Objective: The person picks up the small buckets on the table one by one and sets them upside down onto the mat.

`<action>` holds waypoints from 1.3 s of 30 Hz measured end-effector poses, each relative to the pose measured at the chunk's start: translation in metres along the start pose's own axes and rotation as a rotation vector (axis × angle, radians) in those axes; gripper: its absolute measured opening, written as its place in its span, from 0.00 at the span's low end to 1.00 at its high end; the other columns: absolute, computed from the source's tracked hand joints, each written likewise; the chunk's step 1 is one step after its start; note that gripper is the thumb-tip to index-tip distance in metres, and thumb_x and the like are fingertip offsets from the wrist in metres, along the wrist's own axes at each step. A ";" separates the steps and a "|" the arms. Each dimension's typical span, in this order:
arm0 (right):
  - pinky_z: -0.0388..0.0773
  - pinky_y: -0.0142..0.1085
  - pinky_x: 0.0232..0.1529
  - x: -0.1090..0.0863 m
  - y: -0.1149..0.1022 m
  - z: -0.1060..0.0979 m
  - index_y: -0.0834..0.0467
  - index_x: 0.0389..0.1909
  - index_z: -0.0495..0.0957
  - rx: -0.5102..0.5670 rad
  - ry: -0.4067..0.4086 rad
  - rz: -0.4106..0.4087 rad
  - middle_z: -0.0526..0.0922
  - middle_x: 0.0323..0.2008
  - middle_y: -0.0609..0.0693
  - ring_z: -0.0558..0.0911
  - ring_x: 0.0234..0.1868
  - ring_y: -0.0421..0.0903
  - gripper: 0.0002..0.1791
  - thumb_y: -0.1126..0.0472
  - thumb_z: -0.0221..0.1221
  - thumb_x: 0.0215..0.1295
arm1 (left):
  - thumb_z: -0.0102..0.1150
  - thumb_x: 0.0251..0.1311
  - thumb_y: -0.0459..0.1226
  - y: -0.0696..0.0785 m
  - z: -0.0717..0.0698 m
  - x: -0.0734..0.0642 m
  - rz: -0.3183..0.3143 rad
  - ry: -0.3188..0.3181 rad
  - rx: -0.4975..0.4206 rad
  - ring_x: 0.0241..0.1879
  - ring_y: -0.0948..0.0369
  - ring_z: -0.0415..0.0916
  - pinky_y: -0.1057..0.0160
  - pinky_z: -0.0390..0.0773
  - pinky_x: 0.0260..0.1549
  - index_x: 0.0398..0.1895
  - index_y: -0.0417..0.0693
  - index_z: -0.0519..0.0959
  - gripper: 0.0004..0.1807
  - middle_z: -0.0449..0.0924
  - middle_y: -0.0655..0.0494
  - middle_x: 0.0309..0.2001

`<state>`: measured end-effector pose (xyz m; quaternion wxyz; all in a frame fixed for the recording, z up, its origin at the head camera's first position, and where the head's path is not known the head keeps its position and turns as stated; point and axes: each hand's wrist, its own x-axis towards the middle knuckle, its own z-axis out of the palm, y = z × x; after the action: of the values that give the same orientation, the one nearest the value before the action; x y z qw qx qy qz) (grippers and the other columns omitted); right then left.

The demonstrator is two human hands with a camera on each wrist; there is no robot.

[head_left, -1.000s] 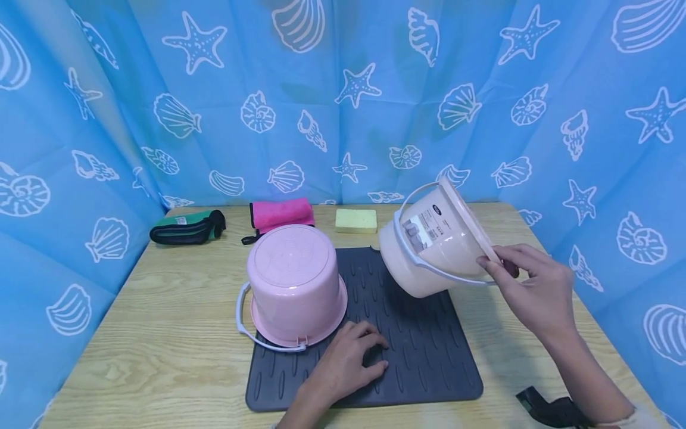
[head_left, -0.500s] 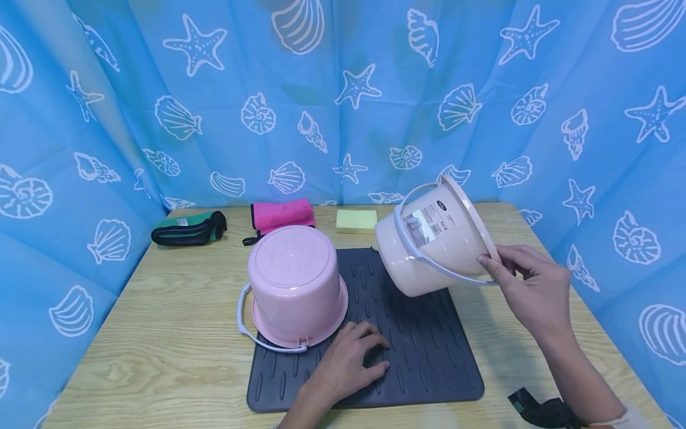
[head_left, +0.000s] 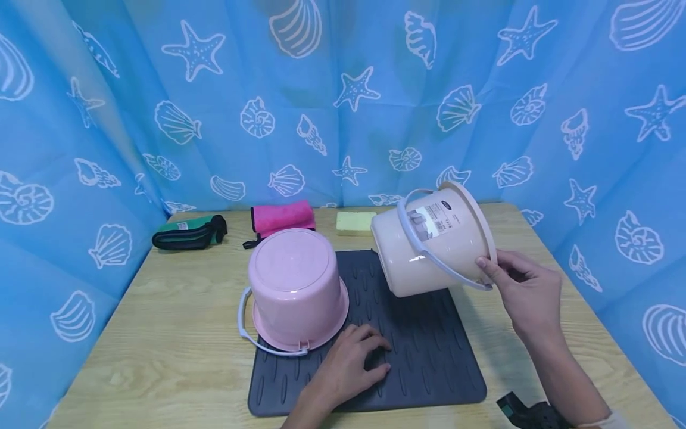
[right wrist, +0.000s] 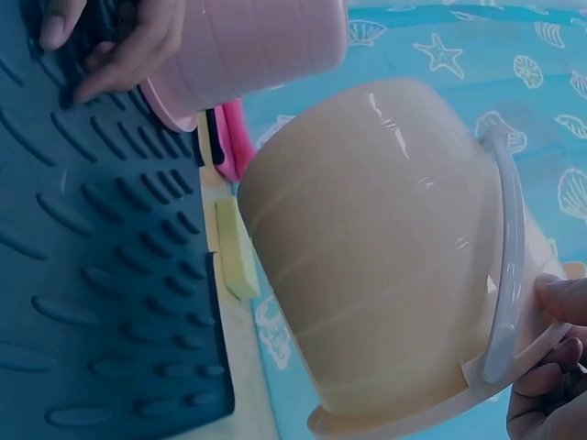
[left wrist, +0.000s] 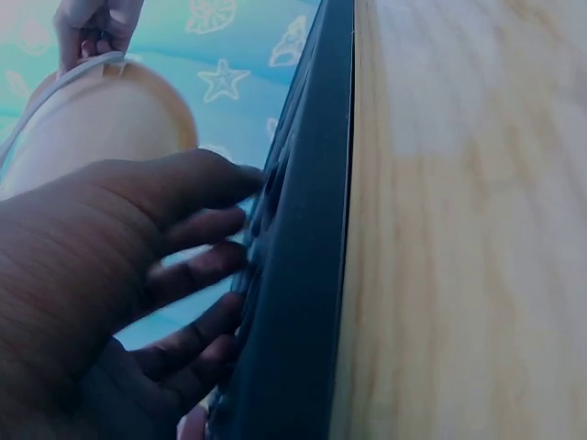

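Observation:
In the head view a cream bucket (head_left: 431,256) with a grey handle and a label hangs tilted on its side above the right part of a dark ridged mat (head_left: 423,357). My right hand (head_left: 527,289) pinches its rim, thumb on the outside. The right wrist view shows the same bucket (right wrist: 385,247) close up, its handle hanging beside my fingers. A pink bucket (head_left: 295,274) stands upside down at the mat's left, handle down on the left side. Beside it my left hand (head_left: 351,360) rests on the mat with loosely bent fingers, holding nothing.
Along the back of the wooden table (head_left: 145,333) lie a green and black rolled item (head_left: 190,232), a pink cloth (head_left: 281,218) and a yellow sponge (head_left: 356,222). A blue seashell-patterned curtain (head_left: 343,107) encloses the back and sides.
The cream bucket has shifted slightly left and turned, its base rising so that it lies closer to level. My right hand moved a little left with it. The left hand stayed on the mat.

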<state>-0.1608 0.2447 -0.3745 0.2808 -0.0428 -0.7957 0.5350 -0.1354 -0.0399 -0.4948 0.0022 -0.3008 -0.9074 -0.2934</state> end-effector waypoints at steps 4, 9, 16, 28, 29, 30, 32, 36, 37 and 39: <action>0.80 0.25 0.33 -0.001 0.003 0.003 0.66 0.45 0.86 0.061 0.011 0.018 0.87 0.35 0.40 0.85 0.33 0.38 0.14 0.66 0.71 0.58 | 0.67 0.62 0.46 0.002 -0.005 -0.001 -0.008 0.071 -0.158 0.47 0.67 0.72 0.64 0.76 0.50 0.51 0.58 0.83 0.15 0.78 0.67 0.49; 0.80 0.24 0.37 0.000 0.007 0.002 0.68 0.45 0.86 0.166 0.036 0.097 0.88 0.35 0.43 0.86 0.36 0.38 0.15 0.68 0.72 0.57 | 0.66 0.64 0.44 0.010 -0.012 0.001 0.008 0.221 -0.365 0.47 0.62 0.78 0.61 0.79 0.48 0.56 0.55 0.81 0.18 0.79 0.64 0.49; 0.79 0.24 0.40 0.002 0.009 0.004 0.70 0.44 0.85 0.322 0.060 0.180 0.88 0.33 0.47 0.86 0.38 0.41 0.15 0.69 0.72 0.56 | 0.69 0.59 0.49 0.021 -0.025 0.024 -0.021 0.442 -0.434 0.61 0.64 0.68 0.55 0.74 0.58 0.73 0.61 0.63 0.39 0.68 0.61 0.63; 0.78 0.26 0.33 -0.001 0.023 0.013 0.68 0.42 0.87 0.462 0.091 0.306 0.88 0.30 0.48 0.82 0.33 0.42 0.11 0.72 0.70 0.57 | 0.74 0.44 0.59 0.033 -0.061 0.084 -0.102 0.538 -0.470 0.76 0.58 0.41 0.36 0.58 0.65 0.79 0.79 0.39 0.64 0.37 0.67 0.78; 0.79 0.26 0.34 -0.001 0.023 0.013 0.68 0.42 0.87 0.481 0.091 0.319 0.88 0.30 0.48 0.82 0.34 0.42 0.11 0.72 0.70 0.57 | 0.75 0.42 0.59 0.033 -0.063 0.089 -0.112 0.523 -0.466 0.76 0.58 0.39 0.35 0.57 0.65 0.78 0.81 0.38 0.65 0.35 0.69 0.78; 0.79 0.26 0.34 -0.002 0.024 0.013 0.68 0.42 0.87 0.498 0.088 0.332 0.87 0.30 0.48 0.83 0.34 0.42 0.10 0.73 0.69 0.58 | 0.75 0.41 0.59 0.033 -0.065 0.093 -0.117 0.504 -0.465 0.76 0.58 0.38 0.36 0.57 0.65 0.78 0.83 0.37 0.66 0.33 0.71 0.78; 0.80 0.27 0.36 -0.002 0.026 0.013 0.69 0.41 0.87 0.545 0.080 0.352 0.87 0.31 0.49 0.84 0.36 0.42 0.09 0.74 0.68 0.58 | 0.76 0.39 0.59 0.033 -0.070 0.100 -0.118 0.461 -0.465 0.76 0.59 0.36 0.35 0.56 0.65 0.77 0.85 0.36 0.67 0.30 0.73 0.78; 0.81 0.29 0.42 -0.005 0.027 0.012 0.69 0.41 0.86 0.642 0.042 0.380 0.87 0.33 0.52 0.86 0.40 0.42 0.10 0.73 0.69 0.58 | 0.75 0.39 0.60 0.031 -0.078 0.111 -0.113 0.362 -0.440 0.77 0.56 0.30 0.33 0.55 0.64 0.77 0.87 0.34 0.68 0.25 0.73 0.78; 0.81 0.30 0.44 -0.006 0.028 0.012 0.69 0.41 0.86 0.667 0.030 0.382 0.87 0.35 0.52 0.86 0.41 0.42 0.10 0.73 0.69 0.57 | 0.74 0.38 0.61 0.031 -0.080 0.113 -0.113 0.336 -0.430 0.77 0.54 0.29 0.32 0.54 0.64 0.76 0.88 0.34 0.68 0.25 0.71 0.78; 0.80 0.31 0.46 -0.006 0.028 0.013 0.69 0.42 0.86 0.710 0.006 0.383 0.87 0.37 0.53 0.86 0.43 0.42 0.11 0.73 0.69 0.57 | 0.74 0.38 0.62 0.030 -0.085 0.115 -0.113 0.290 -0.412 0.78 0.52 0.31 0.32 0.56 0.63 0.76 0.89 0.34 0.67 0.26 0.68 0.79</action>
<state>-0.1682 0.2436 -0.4047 0.1757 -0.0924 -0.5381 0.8192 -0.2281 -0.0030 -0.3879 0.0544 -0.1985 -0.8340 -0.5120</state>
